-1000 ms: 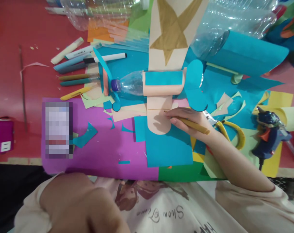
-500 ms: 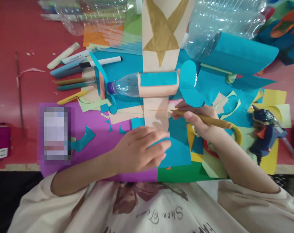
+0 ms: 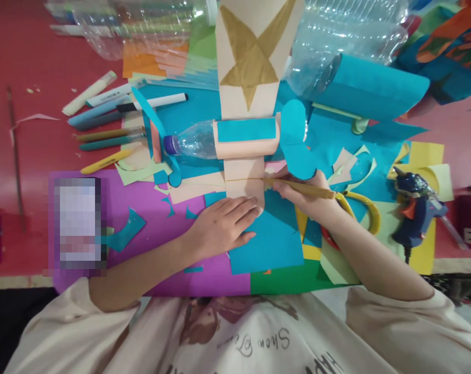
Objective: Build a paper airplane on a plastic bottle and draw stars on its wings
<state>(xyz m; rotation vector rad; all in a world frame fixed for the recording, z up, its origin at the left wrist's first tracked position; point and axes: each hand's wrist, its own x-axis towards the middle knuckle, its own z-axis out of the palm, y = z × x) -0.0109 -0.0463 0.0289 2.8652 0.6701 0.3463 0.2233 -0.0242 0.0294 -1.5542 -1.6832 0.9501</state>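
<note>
My left hand (image 3: 221,228) lies flat, fingers stretched, on the lower end of a peach paper strip (image 3: 243,169). In my right hand (image 3: 317,205) is a golden-brown marker (image 3: 305,190), its tip at the right end of a thin line drawn across the strip. Above the line, a clear plastic bottle (image 3: 198,140) with a purple cap lies sideways, wrapped in peach paper with a blue panel (image 3: 246,130). Blue rounded paper pieces (image 3: 295,124) sit at the bottle's right end. A golden star (image 3: 251,59) is on the peach paper beyond.
Several markers (image 3: 103,111) lie at the left, above a blurred phone (image 3: 78,223). Yellow-handled scissors (image 3: 371,213) are beside my right wrist, partly covered. A glue gun (image 3: 416,208) lies further right. Large clear bottles (image 3: 142,23) and paper scraps surround the work.
My left hand has come down from above the strip and now rests flat on it. The marker tip has moved slightly left to the line's end. The whole view has shifted a little.
</note>
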